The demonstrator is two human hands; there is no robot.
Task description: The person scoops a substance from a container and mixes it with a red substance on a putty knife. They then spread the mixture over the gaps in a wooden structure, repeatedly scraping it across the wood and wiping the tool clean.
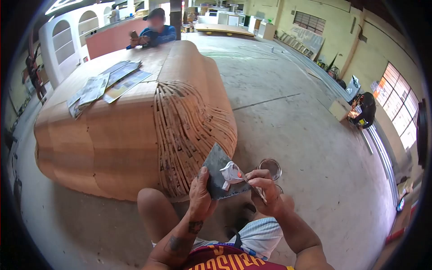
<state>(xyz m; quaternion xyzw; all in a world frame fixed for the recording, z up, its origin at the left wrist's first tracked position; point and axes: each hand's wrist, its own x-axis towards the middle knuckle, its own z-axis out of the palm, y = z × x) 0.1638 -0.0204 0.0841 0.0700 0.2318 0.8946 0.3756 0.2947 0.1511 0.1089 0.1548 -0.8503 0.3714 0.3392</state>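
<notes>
My left hand (201, 192) grips a flat grey metal plate (216, 158) by its left edge, thumb on top. On the plate lies a lump of whitish putty (228, 174) with a small orange-red dab at its right side. My right hand (266, 191) is closed round a thin putty knife (259, 192), mostly covered by the fingers; its tip end is at the plate's right edge, near the putty. Just in front of my knees stands a large curved wooden form (121, 135), its near corner built of stacked, wavy strips with open gaps (180, 135).
Newspaper sheets (119, 74) lie on top of the wooden form. A round open tin (271, 168) sits on the floor beyond my right hand. Across the form is a person in blue (164, 33); another person (366, 108) crouches by sparks at right, near long metal lengths (382, 148).
</notes>
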